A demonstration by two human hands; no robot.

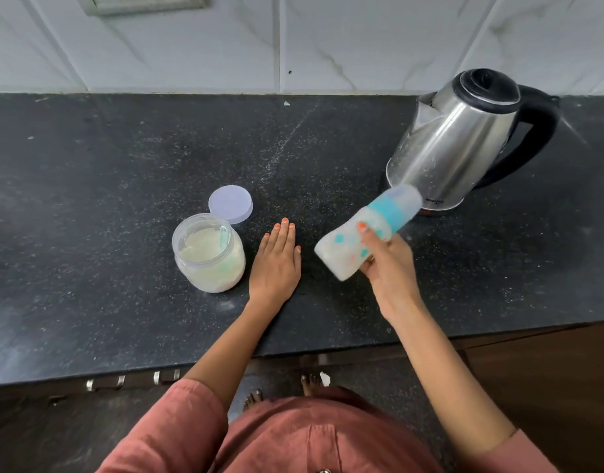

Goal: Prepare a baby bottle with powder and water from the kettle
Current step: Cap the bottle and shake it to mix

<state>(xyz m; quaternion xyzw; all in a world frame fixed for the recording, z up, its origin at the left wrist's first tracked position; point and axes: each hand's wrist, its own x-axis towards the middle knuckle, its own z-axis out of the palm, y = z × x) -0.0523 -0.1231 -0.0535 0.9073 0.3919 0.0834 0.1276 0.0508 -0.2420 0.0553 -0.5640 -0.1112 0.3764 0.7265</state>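
My right hand [387, 264] grips a baby bottle [348, 247] with a teal collar and clear cap, held tilted above the counter, its cap end pointing toward the kettle; the bottle is blurred and looks milky white inside. My left hand [276, 261] rests flat on the black counter, fingers straight, just right of the open powder jar [210, 256]. A pale scoop stands inside the jar in the powder. The jar's round lid [230, 204] lies flat behind it. The steel kettle [461, 145] with a black handle and lid stands at the back right.
The black stone counter [123, 165] runs wall to wall, with a white tiled wall behind and a wall socket [143, 3] at the top left. The counter's front edge is near my body; drawer handles [133, 380] show below it.
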